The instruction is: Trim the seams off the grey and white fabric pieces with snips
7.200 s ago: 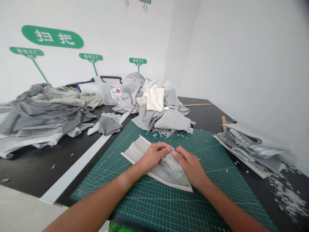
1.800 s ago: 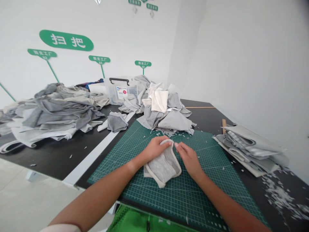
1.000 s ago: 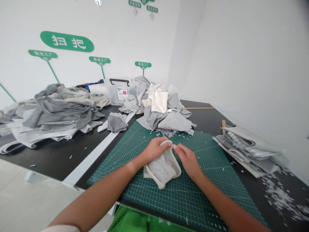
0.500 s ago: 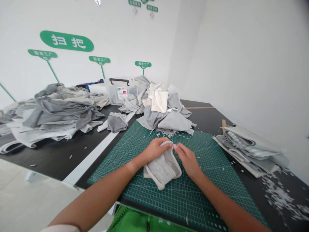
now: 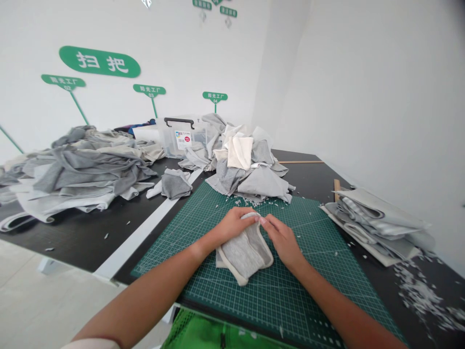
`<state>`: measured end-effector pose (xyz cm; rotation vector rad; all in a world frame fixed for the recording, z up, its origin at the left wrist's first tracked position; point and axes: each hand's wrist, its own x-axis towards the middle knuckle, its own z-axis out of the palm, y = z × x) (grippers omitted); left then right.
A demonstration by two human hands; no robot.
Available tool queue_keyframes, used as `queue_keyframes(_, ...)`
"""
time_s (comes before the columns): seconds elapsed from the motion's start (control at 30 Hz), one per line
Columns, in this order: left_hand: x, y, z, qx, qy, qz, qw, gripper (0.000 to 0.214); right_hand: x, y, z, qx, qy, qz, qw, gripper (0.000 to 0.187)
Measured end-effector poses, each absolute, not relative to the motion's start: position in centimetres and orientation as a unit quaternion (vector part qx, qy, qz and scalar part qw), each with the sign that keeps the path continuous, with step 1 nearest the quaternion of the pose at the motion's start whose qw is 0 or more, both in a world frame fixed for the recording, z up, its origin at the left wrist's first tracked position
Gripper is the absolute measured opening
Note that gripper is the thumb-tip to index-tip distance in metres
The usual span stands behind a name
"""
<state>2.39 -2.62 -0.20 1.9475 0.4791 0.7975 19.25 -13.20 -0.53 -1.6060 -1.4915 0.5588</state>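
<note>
Grey cloth (image 5: 243, 252) pinched between two hands over a green mat (image 5: 196, 220)

At the back of the black table (image 5: 83, 237) we see one container, a clear plastic bin (image 5: 167, 145) with a dark handle and a white label (image 5: 183, 139) marked 45L. Through its cloudy wall we make out something greyish, but we cannot tell what it is. A mound of grey and cream fabric (image 5: 241, 157) hides the bin's right side, and a wide heap of grey fabric (image 5: 87, 169) spreads to its left.

Our forearms reach in from the two lower corners and converge near the middle of the mat. Our left hand (image 5: 234, 224) is closed on the cloth's upper left part, fingers curled over it and thumb pointing right along the top edge. Our right hand (image 5: 281, 237) is bent inward, thumb and forefinger pinched narrow at the top corner, its tips just beside the left thumb. Between them the pale-edged cloth hangs toward us, tilted, its lower part on or close above the mat; we cannot tell which.

To our right, a folded stack of fabric (image 5: 374, 218) lies partly over the mat's edge, with pale scraps (image 5: 423, 295) strewn beside it on the table
</note>
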Motion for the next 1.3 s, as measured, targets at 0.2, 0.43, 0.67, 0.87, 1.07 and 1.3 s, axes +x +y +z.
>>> queue_keyframes(0.2, 2.4, -2.6, -0.2, 0.781, 0.197, 0.317, 0.501, 0.031, 19.3, -13.3, -0.4, -0.646, -0.595, 0.227, 0.42, 0.045)
queue_keyframes(0.43, 2.4, -2.7, -0.1, 0.765, 0.198, 0.306, 0.532, 0.031, 19.3, -13.3, -0.3, -0.642, -0.6, 0.224, 0.422, 0.044)
queue_keyframes(0.67, 2.5, -2.6, -0.3, 0.76, 0.2, 0.302, 0.54, 0.031, 19.3, -13.2, -0.3, -0.639, -0.604, 0.226, 0.419, 0.044)
queue_keyframes(0.87, 2.6, -2.5, -0.5, 0.75, 0.207, 0.296, 0.555, 0.032, 19.4, -13.2, -0.4, -0.63, -0.604, 0.235, 0.428, 0.045)
queue_keyframes(1.07, 2.6, -2.4, -0.7, 0.747, 0.203, 0.287, 0.564, 0.038, 19.6, -12.9, -1.5, -0.601, -0.578, 0.286, 0.472, 0.046)
queue_keyframes(1.3, 2.9, -2.1, -1.2, 0.758, 0.205, 0.287, 0.548, 0.037, 19.2, -13.0, -1.1, -0.613, -0.569, 0.28, 0.472, 0.046)
